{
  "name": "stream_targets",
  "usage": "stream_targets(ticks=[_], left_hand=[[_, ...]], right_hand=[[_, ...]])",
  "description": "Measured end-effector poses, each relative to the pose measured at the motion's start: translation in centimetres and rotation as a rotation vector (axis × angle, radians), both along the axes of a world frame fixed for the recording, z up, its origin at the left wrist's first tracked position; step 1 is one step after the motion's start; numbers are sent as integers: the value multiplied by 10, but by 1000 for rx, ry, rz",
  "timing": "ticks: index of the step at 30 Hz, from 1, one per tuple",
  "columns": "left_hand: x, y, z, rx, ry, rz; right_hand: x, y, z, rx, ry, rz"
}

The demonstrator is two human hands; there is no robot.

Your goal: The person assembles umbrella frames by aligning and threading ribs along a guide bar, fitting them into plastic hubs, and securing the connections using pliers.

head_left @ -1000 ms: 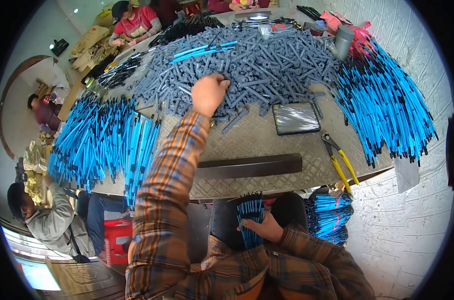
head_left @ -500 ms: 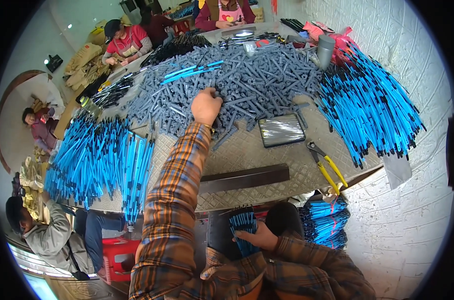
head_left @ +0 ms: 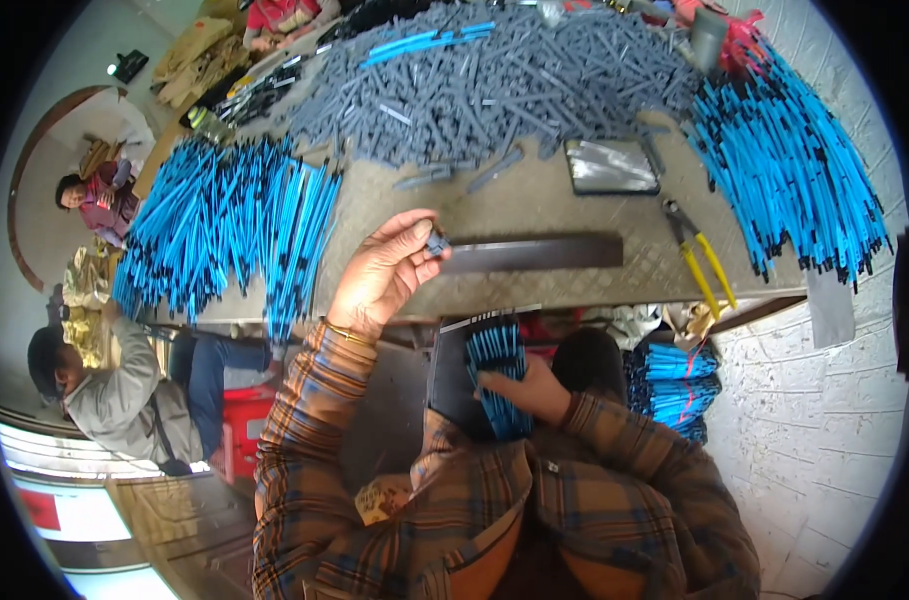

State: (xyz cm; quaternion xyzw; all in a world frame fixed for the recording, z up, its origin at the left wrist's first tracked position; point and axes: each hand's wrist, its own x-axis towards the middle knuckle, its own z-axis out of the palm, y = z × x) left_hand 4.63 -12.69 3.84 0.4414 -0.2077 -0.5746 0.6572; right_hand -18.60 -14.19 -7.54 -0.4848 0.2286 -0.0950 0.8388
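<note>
My left hand (head_left: 387,268) is raised above the table's near edge, thumb and fingers pinched on a small grey plastic part (head_left: 437,243). That part is seen nearly end-on, so its full length is hidden. Over my lap, my right hand (head_left: 537,394) is wrapped round a bundle of thin blue rods (head_left: 498,352) with dark ends pointing up. The bundle's lower end is partly covered by the hand. Beyond my left hand, a wide heap of grey plastic parts (head_left: 515,95) covers the far side of the table, with several blue rods (head_left: 430,42) lying on top.
Blue rods with black ends are heaped at left (head_left: 220,220) and right (head_left: 790,170). A dark bar (head_left: 540,253) lies near the front edge. A shallow tray of thin metal pins (head_left: 613,166) and yellow-handled pincers (head_left: 700,258) sit to its right. A seated person (head_left: 125,390) is at left.
My left hand has drawn back from the grey heap toward me, now with a grey plastic part in its fingers. My right hand still holds the rod bundle. The view has tilted downward.
</note>
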Motion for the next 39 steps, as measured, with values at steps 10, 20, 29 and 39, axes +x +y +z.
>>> stream_targets(ticks=[10, 20, 29, 39], left_hand=[[-12, 63, -17, 64, -16, -122], [-12, 69, -23, 28, -59, -153], [-13, 69, -13, 85, -143, -203], [-40, 75, -3, 9, -532, -100]], right_hand=[[15, 5, -7, -72, 18, 25], [15, 10, 4, -176, 19, 47], [18, 10, 6, -183, 32, 68], [20, 17, 5, -268, 31, 12]])
